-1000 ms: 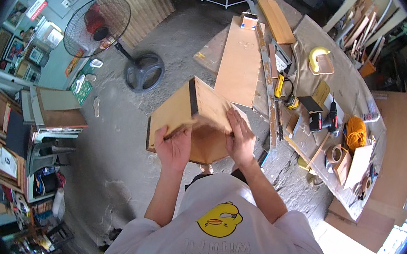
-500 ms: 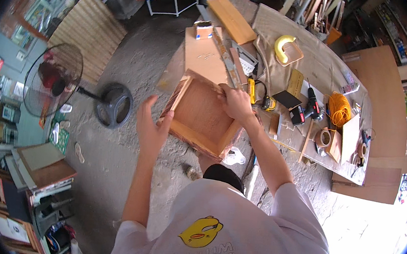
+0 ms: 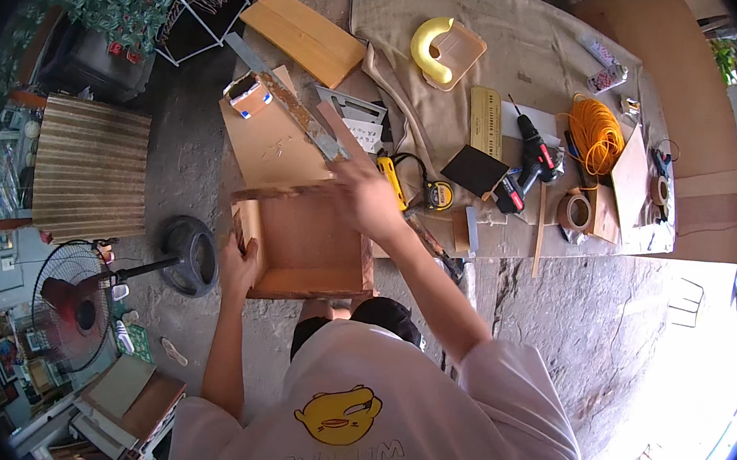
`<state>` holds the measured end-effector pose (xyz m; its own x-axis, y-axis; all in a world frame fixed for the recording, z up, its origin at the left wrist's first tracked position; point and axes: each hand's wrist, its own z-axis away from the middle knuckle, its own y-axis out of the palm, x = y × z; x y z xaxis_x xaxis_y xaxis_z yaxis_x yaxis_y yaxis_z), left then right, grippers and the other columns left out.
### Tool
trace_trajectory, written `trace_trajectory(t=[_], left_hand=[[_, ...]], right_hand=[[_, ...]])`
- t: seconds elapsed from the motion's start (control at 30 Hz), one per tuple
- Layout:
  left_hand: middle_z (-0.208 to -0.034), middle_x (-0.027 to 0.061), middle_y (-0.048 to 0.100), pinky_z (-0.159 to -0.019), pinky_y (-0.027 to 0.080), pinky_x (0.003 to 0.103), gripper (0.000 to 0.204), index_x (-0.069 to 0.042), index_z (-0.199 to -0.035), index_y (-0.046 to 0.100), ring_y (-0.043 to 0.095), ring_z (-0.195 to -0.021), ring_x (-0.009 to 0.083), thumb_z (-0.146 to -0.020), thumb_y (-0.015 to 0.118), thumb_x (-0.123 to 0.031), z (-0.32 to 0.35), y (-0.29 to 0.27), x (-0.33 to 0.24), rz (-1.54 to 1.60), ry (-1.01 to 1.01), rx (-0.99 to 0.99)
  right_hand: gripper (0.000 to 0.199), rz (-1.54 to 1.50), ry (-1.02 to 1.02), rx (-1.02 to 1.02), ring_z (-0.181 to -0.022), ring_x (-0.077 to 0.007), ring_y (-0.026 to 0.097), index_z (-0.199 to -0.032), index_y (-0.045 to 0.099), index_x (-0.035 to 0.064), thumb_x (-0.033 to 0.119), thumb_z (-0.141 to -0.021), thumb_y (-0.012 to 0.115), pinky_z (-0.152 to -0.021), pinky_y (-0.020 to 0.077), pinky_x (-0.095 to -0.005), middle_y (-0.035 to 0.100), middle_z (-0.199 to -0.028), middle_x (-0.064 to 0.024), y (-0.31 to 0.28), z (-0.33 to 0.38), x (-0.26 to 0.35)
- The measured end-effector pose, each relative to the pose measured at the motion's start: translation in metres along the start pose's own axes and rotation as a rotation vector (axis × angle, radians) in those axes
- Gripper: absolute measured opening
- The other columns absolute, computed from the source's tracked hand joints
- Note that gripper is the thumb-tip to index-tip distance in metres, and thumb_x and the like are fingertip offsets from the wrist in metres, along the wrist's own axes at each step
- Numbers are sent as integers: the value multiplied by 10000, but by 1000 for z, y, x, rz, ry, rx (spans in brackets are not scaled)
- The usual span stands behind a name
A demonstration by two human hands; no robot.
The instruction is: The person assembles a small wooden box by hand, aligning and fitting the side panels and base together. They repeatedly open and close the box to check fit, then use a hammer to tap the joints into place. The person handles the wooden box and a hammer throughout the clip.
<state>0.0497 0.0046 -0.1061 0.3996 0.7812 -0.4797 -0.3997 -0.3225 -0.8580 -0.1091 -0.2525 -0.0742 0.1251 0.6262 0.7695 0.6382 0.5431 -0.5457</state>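
Your left hand (image 3: 239,262) has closed onto the left wall of the wooden box (image 3: 308,229) near the worktable (image 3: 541,51), while your right hand (image 3: 371,202) blurs at the box's far right corner, grip impossible to tell, a handling step calling for steadiness.

We look from the wearer's head, through the left of two side-by-side fisheyes, steeply down: white shirt (image 3: 447,424) fills the near lower edge, with the left hand (image 3: 239,264) and right hand (image 3: 367,200) at an open wooden box (image 3: 310,235) close below, near mid-frame. Beyond them our view runs out over the cloth-covered table (image 3: 527,55) at top and right, and across the floor (image 3: 176,185) to the standing fan (image 3: 82,304) at left; straight edges bow toward the dark round rim.
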Motion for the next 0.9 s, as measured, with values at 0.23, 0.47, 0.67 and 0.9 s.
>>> trace_trajectory(t=[0.23, 0.47, 0.67, 0.9], left_hand=[[-811, 264, 694, -706, 527, 488, 336, 43, -971, 632, 699, -785, 439, -897, 692, -280, -13, 12, 38, -10, -71, 14], [-1278, 195, 657, -963, 500, 385, 526, 14, -1367, 504, 654, -1159, 306, -904, 680, -163, -16, 41, 67, 396, -43, 44], [-1499, 167, 478, -1129, 377, 387, 732, -5, -1559, 279, 457, -1391, 270, -965, 671, -178, -31, 26, 64, 884, -194, 474], [-1483, 228, 485, -1146, 366, 463, 573, 14, -1500, 420, 462, -1389, 361, -1019, 566, -263, -27, 1, 76, 430, 531, 43]], right_hand=[[372, 546, 690, 83, -1043, -395, 608, -1095, 568, 30, 253, -863, 754, -887, 510, -488, 607, -1073, -186, -34, 171, -87], [370, 607, 812, 289, -1170, -399, 534, -1128, 576, 13, 188, -847, 742, -987, 448, -493, 570, -1188, -213, -41, 208, -110], [331, 504, 911, 356, -908, -419, 646, -1133, 540, 23, 194, -899, 700, -813, 504, -541, 667, -933, -222, -66, 192, -86], [208, -222, 894, -106, -661, -75, 597, -1155, 591, 57, 139, -983, 676, -583, 478, -246, 640, -795, -20, -94, 141, -38]])
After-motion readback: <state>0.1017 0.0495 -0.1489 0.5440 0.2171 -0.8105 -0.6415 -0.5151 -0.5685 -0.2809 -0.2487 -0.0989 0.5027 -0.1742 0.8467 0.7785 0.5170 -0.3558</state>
